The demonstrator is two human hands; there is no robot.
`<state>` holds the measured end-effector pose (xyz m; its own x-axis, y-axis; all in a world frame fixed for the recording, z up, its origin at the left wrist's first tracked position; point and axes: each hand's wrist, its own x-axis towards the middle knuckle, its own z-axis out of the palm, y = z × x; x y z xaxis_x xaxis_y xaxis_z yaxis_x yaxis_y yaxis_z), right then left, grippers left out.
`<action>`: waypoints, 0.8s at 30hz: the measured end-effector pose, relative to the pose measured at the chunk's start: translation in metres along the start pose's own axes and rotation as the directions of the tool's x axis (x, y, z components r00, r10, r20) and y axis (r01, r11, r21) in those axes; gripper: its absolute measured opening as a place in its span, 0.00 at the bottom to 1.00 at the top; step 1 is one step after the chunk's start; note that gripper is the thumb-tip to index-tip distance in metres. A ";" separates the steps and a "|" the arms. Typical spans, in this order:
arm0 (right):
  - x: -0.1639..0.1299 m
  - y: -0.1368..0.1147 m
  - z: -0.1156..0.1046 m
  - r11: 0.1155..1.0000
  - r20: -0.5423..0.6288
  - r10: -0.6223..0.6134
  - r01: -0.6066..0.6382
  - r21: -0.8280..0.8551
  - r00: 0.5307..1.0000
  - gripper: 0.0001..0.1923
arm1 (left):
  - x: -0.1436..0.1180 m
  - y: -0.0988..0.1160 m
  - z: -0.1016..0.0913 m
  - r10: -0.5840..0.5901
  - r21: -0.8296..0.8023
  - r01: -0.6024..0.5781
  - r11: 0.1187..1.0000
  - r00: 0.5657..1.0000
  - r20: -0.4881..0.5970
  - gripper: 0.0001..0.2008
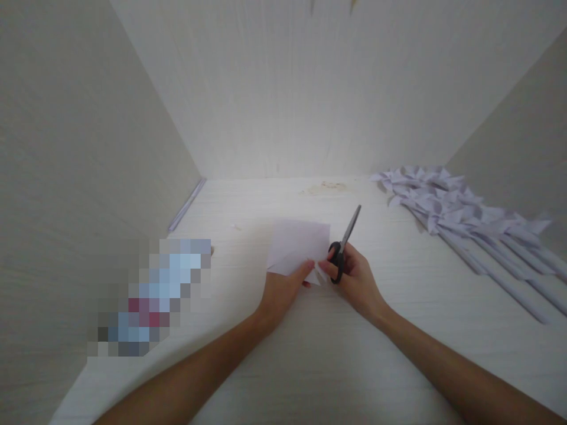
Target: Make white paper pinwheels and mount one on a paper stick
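Note:
A square sheet of white paper (297, 242) is held above the white tabletop, and slits show at its lower right corner. My left hand (287, 289) grips its lower edge, thumb on top. Close by on the right, my right hand (357, 280) has scissors (340, 254) hooked on its fingers. The black handles sit at the fingers, and the blades look closed and point up and away from the sheet. The right thumb and fingertip reach the paper's cut corner; whether they pinch it is hard to make out.
Several white paper pinwheels (436, 206) with rolled paper sticks lie in a heap at the right. Thin rolled paper sticks (188, 204) rest along the left wall. A pixelated object (163, 295) is at the left. Walls (283, 94) enclose the back and sides.

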<state>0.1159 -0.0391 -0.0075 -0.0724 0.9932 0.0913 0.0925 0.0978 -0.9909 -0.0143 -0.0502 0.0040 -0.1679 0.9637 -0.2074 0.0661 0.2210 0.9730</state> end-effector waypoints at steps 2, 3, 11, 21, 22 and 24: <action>-0.001 0.001 0.000 1.000 -0.005 -0.011 0.011 0.000 1.000 0.09 | 0.000 0.000 0.000 -0.007 0.015 0.007 1.000 1.000 -0.002 0.08; -0.001 0.001 0.000 1.000 -0.006 -0.015 0.015 0.001 1.000 0.09 | 0.000 0.001 0.000 -0.007 0.021 0.007 1.000 1.000 -0.001 0.08; 0.000 0.002 0.001 1.000 -0.017 -0.020 0.020 0.002 1.000 0.10 | 0.002 -0.002 -0.001 0.026 0.007 -0.027 1.000 0.998 0.055 0.08; -0.002 0.003 0.002 0.999 0.008 -0.032 0.032 -0.001 0.999 0.09 | -0.002 0.000 -0.002 0.026 0.054 -0.028 0.998 0.999 0.047 0.11; -0.002 0.003 0.002 0.999 0.011 -0.031 0.031 0.008 0.999 0.09 | -0.002 0.000 -0.002 0.018 0.053 -0.020 0.998 0.999 0.042 0.11; -0.002 0.004 0.002 1.000 0.020 -0.022 0.022 0.022 1.000 0.09 | -0.001 -0.003 -0.001 0.002 0.043 -0.003 0.999 0.999 0.034 0.10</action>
<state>0.1148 -0.0406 -0.0114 -0.0941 0.9893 0.1115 0.0691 0.1183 -0.9906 -0.0157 -0.0515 0.0019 -0.1347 0.9686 -0.2091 0.1087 0.2242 0.9685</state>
